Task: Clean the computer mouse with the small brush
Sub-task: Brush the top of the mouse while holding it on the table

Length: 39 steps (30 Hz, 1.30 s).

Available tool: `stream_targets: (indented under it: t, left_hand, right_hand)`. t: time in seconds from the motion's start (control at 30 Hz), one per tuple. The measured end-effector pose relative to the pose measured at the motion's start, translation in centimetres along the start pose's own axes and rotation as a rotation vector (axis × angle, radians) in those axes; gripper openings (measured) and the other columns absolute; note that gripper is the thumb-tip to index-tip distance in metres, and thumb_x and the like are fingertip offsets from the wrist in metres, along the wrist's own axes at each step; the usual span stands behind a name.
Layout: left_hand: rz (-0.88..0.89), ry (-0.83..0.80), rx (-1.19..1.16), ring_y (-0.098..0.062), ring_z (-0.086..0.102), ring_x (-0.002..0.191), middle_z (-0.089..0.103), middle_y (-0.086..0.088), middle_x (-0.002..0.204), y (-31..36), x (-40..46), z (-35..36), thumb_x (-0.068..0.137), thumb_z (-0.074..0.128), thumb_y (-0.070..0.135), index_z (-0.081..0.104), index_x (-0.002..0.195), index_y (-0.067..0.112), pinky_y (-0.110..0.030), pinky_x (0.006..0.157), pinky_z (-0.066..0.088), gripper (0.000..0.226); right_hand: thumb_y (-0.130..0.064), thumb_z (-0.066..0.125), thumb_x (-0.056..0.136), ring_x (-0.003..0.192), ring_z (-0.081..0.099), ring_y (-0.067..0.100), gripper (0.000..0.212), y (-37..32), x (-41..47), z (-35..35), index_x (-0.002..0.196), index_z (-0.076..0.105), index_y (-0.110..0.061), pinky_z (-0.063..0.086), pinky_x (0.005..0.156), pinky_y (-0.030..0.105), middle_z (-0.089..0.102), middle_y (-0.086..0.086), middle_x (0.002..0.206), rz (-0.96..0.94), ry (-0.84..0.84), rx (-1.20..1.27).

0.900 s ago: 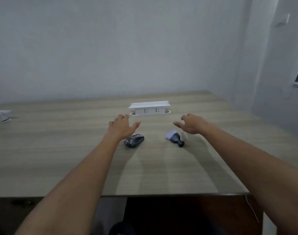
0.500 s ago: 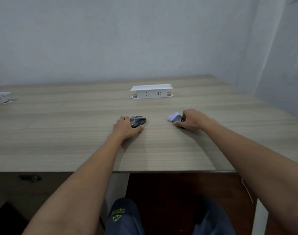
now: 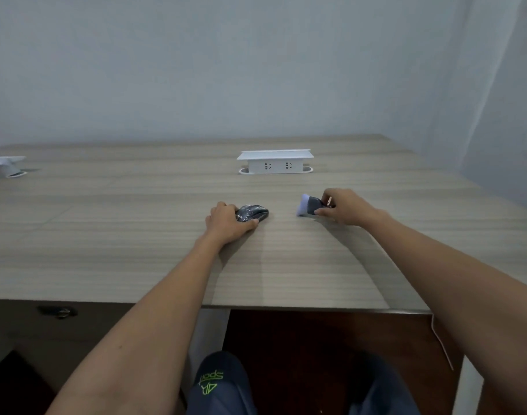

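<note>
A dark computer mouse point(image 3: 253, 212) with pale markings lies on the wooden table point(image 3: 136, 235), near its middle. My left hand point(image 3: 226, 223) is wrapped around the mouse's near left side, thumb along its front edge. To the right, the small brush point(image 3: 308, 206) has a dark body and pale bristles pointing left. My right hand point(image 3: 344, 206) grips the brush's handle end between thumb and fingers, just above the tabletop. Mouse and brush are about a hand's width apart.
A white socket box point(image 3: 275, 161) stands on the table behind the hands. A second white box point(image 3: 4, 166) sits at the far left. The table's front edge point(image 3: 286, 307) is close to my knees. Walls rise behind and at the right.
Both hands came down from hovering: the left closed around the mouse, the right took hold of the brush and tipped it up. The camera has tilted down.
</note>
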State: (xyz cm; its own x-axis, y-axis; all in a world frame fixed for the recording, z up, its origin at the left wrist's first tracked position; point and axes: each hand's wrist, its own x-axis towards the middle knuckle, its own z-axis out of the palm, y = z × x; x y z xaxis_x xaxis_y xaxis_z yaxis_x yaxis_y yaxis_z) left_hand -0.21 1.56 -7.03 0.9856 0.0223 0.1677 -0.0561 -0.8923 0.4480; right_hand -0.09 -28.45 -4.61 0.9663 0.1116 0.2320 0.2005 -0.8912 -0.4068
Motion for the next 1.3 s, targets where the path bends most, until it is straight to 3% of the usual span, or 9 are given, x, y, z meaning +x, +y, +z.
stream_targets:
  t: [0.1, 0.2, 0.33, 0.47, 0.6, 0.77, 0.93, 1.3]
  left_hand:
    - [0.022, -0.009, -0.01, -0.03, 0.054, 0.119, 0.056, -0.011, 0.121, 0.1, 0.1, 0.0, 0.078, 0.07, 0.063, 0.069, 0.114, 0.017, -0.04, 0.102, 0.043, 0.059]
    - [0.037, -0.015, -0.026, -0.029, 0.054, 0.119, 0.055, -0.008, 0.119, 0.3, 0.1, 0.1, 0.078, 0.071, 0.062, 0.069, 0.115, 0.018, -0.04, 0.102, 0.042, 0.058]
    - [0.083, -0.037, -0.06, -0.026, 0.055, 0.113, 0.05, -0.001, 0.108, 0.6, 0.0, 0.1, 0.076, 0.072, 0.061, 0.07, 0.112, 0.019, -0.041, 0.102, 0.043, 0.055]
    - [0.109, -0.041, -0.099, -0.024, 0.056, 0.111, 0.053, -0.002, 0.111, 0.7, 0.2, 0.4, 0.075, 0.074, 0.062, 0.071, 0.112, 0.02, -0.043, 0.102, 0.043, 0.056]
    - [0.136, -0.051, -0.132, -0.024, 0.056, 0.11, 0.054, -0.004, 0.115, 0.7, 0.4, 0.4, 0.075, 0.076, 0.058, 0.071, 0.116, 0.019, -0.043, 0.102, 0.044, 0.057]
    - [0.166, -0.083, -0.169, -0.023, 0.057, 0.104, 0.054, -0.004, 0.112, 0.2, 1.1, 0.5, 0.072, 0.077, 0.06, 0.072, 0.113, 0.023, -0.041, 0.095, 0.049, 0.056]
    - [0.182, -0.084, -0.194, -0.022, 0.058, 0.102, 0.054, -0.003, 0.109, -0.2, 1.5, 0.7, 0.066, 0.076, 0.065, 0.073, 0.114, 0.024, -0.039, 0.093, 0.051, 0.063]
    - [0.186, -0.085, -0.249, -0.02, 0.06, 0.1, 0.054, -0.004, 0.108, -0.6, 2.0, 1.1, 0.061, 0.076, 0.067, 0.076, 0.107, 0.026, -0.044, 0.094, 0.052, 0.062]
  right_hand:
    - [-0.024, 0.072, 0.092, 0.067, 0.06, 0.025, 0.02, -0.9, 1.0, 0.1, 0.1, 0.065, -0.007, 0.048, 0.067, 0.033, 0.063, 0.008, 0.092, 0.005, -0.001, 0.085]
    - [-0.02, 0.064, 0.097, 0.062, 0.063, 0.025, 0.015, -1.7, 1.7, 0.3, 0.102, 0.065, -0.006, 0.055, 0.061, 0.033, 0.067, 0.014, 0.097, -0.006, 0.005, 0.172]
    - [-0.02, 0.065, 0.095, 0.058, 0.062, 0.018, 0.016, -3.2, 2.2, 0.3, 0.102, 0.058, -0.007, 0.047, 0.05, 0.019, 0.065, 0.007, 0.087, -0.023, 0.064, 0.303]
    - [-0.021, 0.07, 0.093, 0.053, 0.064, 0.018, 0.022, -4.5, 3.0, 0.6, 0.095, 0.062, -0.001, 0.052, 0.052, 0.025, 0.066, 0.003, 0.075, -0.073, 0.103, 0.41]
    - [-0.024, 0.066, 0.097, 0.051, 0.059, 0.014, 0.02, -5.7, 3.7, 0.9, 0.093, 0.063, -0.004, 0.048, 0.05, 0.021, 0.062, 0.0, 0.07, -0.137, 0.107, 0.487]
    - [-0.028, 0.059, 0.1, 0.053, 0.054, 0.01, 0.029, -6.5, 4.7, 1.5, 0.096, 0.068, 0.0, 0.048, 0.052, 0.022, 0.061, 0.001, 0.071, -0.197, 0.037, 0.472]
    - [-0.031, 0.063, 0.097, 0.061, 0.056, 0.015, 0.025, -6.2, 5.7, 1.7, 0.095, 0.07, -0.007, 0.05, 0.057, 0.031, 0.064, 0.0, 0.075, -0.199, 0.052, 0.407]
    - [-0.025, 0.062, 0.099, 0.046, 0.051, 0.007, 0.023, -7.5, 5.6, 0.6, 0.106, 0.071, -0.005, 0.051, 0.052, 0.029, 0.063, 0.004, 0.071, -0.261, -0.035, 0.401]
